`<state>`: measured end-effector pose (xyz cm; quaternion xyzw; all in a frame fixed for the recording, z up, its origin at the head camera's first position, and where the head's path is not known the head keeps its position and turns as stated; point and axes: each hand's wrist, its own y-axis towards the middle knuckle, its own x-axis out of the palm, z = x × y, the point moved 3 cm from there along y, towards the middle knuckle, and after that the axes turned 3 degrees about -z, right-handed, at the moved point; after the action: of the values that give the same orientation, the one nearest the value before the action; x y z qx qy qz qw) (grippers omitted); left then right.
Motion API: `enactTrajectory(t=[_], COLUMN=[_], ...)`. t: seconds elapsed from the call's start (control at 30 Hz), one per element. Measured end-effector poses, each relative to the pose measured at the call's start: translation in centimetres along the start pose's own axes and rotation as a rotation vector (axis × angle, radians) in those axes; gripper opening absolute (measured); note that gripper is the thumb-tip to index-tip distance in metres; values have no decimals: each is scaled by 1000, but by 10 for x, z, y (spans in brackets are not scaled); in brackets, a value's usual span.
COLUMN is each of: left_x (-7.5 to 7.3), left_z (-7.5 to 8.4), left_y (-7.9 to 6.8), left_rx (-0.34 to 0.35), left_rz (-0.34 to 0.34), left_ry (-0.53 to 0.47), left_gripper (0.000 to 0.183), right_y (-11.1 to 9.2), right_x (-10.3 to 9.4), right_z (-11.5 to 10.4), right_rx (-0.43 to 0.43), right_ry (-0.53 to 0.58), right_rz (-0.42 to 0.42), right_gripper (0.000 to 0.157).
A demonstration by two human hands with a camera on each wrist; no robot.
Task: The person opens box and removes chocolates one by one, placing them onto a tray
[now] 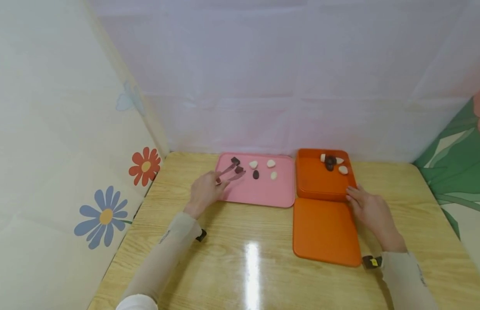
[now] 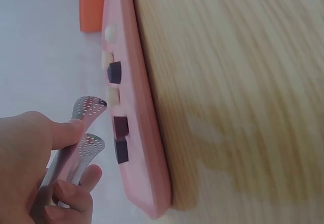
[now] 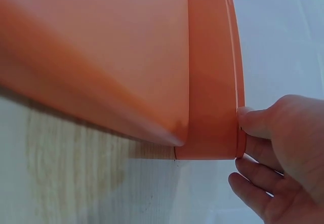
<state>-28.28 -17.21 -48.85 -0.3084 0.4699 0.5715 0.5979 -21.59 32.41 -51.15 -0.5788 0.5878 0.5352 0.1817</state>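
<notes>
Gripping a pair of metal tongs [image 2: 62,165], the left hand [image 1: 206,189] was over the left end of a pink tray [image 1: 259,193], near the middle of the head view. Its thumb pressed one arm of the tongs and its fingers curled round the other, and the two tips with holes stood apart. A reddish-brown piece [image 1: 239,169] lay close to those tips, with a dark piece [image 1: 235,161] just above it; whether the tips touched either one, I could not tell. Farther right on the tray, three white pieces and a dark oval piece [image 1: 255,174] lay apart from one another. Right of centre, an orange box [image 1: 317,178] stood beside the tray, with white and dark pieces gathered toward its upper right. The right hand [image 1: 373,213] pinched the rim at the box's lower right corner, thumb on the near side and forefinger behind, its other fingers loosely bent. Directly below the box in the head view, an orange lid [image 1: 326,232] lay flat on the wooden table [image 1: 224,249]. A blue flower [image 1: 106,217] and a red flower [image 1: 145,166] decorated the pale wall at the left.
</notes>
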Motion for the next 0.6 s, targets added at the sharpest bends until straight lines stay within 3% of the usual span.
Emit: enactTrajectory(t=[0.17, 0.47, 0.6], left_x=[1, 5, 6], left_z=[16, 50, 65], left_y=[7, 23, 29], left_rx=[24, 83, 116], left_rz=[20, -3, 3], left_ry=[20, -62, -96], left_gripper=[48, 35, 38], right_y=[0, 0, 0], right_x=[2, 2, 0], right_z=[-1, -1, -3], right_rx=[-15, -4, -25], right_ry=[-2, -13, -10], right_rz=[-6, -15, -7], right_gripper=[33, 33, 33])
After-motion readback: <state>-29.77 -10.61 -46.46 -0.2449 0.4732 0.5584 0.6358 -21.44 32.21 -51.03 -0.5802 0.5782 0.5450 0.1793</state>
